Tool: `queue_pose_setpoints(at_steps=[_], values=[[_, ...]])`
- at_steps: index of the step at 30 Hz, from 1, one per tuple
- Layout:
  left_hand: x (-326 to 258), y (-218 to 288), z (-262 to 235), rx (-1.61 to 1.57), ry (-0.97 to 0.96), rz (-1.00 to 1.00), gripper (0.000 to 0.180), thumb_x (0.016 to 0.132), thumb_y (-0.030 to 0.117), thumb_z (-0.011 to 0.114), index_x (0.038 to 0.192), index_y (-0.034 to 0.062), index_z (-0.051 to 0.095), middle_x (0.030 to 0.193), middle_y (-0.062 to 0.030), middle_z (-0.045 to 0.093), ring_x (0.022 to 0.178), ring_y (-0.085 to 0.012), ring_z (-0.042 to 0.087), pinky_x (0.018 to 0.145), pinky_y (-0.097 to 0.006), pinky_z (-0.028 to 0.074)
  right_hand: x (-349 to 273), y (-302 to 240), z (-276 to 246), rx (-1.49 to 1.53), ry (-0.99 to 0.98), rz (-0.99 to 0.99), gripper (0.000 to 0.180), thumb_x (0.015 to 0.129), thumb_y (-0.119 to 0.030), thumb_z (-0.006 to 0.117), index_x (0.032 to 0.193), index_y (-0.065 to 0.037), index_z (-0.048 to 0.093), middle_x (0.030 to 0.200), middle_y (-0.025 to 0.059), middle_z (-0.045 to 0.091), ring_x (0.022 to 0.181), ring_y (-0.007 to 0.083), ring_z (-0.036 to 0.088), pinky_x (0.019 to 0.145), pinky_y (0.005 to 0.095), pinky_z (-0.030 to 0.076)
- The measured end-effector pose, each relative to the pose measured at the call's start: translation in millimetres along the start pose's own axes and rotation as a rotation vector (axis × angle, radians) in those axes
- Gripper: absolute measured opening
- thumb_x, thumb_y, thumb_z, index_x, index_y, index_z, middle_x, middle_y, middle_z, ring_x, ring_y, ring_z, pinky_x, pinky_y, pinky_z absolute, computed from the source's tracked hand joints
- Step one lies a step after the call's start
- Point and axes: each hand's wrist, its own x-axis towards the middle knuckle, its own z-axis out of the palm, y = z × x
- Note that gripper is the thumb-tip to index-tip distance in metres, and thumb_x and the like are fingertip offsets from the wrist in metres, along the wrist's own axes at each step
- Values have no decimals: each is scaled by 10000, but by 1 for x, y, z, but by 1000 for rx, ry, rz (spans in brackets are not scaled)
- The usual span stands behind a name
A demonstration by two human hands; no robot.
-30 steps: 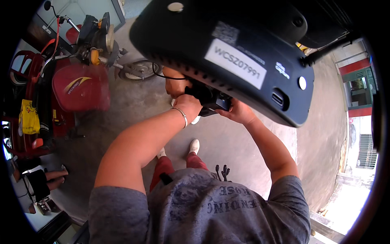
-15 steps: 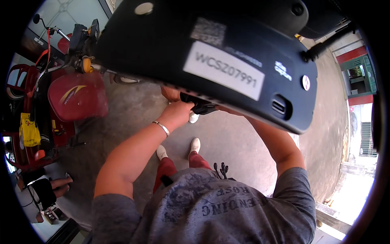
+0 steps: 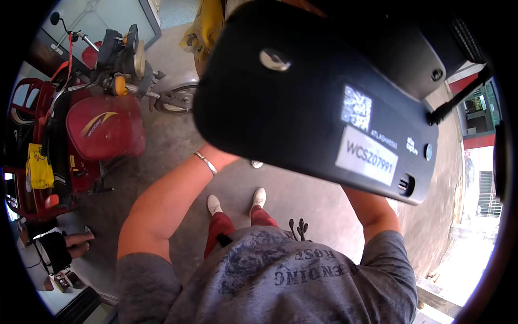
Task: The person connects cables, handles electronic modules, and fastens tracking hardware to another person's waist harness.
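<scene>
A flat black electronic device [image 3: 280, 119] with rounded corners, a white label, a port and a cable fills the upper middle, close to the camera. Behind its lower left edge, only the wrist and back of my left hand [image 3: 220, 156] show, with a silver bracelet [image 3: 205, 162] on the wrist. Its fingers are hidden. My right forearm [image 3: 372, 209] runs up behind the device's lower right edge, and the right hand is fully covered. What either hand holds cannot be seen.
A red motorbike [image 3: 105, 127] stands at the left with a yellow bag [image 3: 39, 166] hanging by it. Another wheel [image 3: 181, 100] is behind it. A person's legs [image 3: 75, 245] show at the lower left. Yellow cloth [image 3: 208, 27] appears at the top. My white shoes [image 3: 259, 196] stand on concrete floor.
The black device has shifted right and down in the picture, covering my hands more. A black object by my left fingers, seen earlier, is now hidden. The wheel and yellow cloth have come into view.
</scene>
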Motion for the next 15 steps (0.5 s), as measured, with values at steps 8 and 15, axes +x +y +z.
queue_pose_setpoints(at_steps=[8, 15], values=[[12, -15, -20, -177, -89, 109, 266, 842, 328, 678, 988, 109, 720, 944, -117, 730, 824, -298, 715, 693, -418, 567, 0, 7, 18, 2, 76, 10, 507, 822, -279, 781, 1213, -19, 589, 967, 172, 683, 851, 314, 662, 786, 414, 518], [21, -32, -12, 0, -248, 254, 354, 753, 445, 754, 778, 94, 716, 708, -76, 708, 689, -266, 721, 588, -384, 550, 3, 4, 10, 2, 53, 38, 494, 827, -302, 783, 1192, -20, 605, 950, 168, 685, 826, 310, 657, 768, 417, 511]])
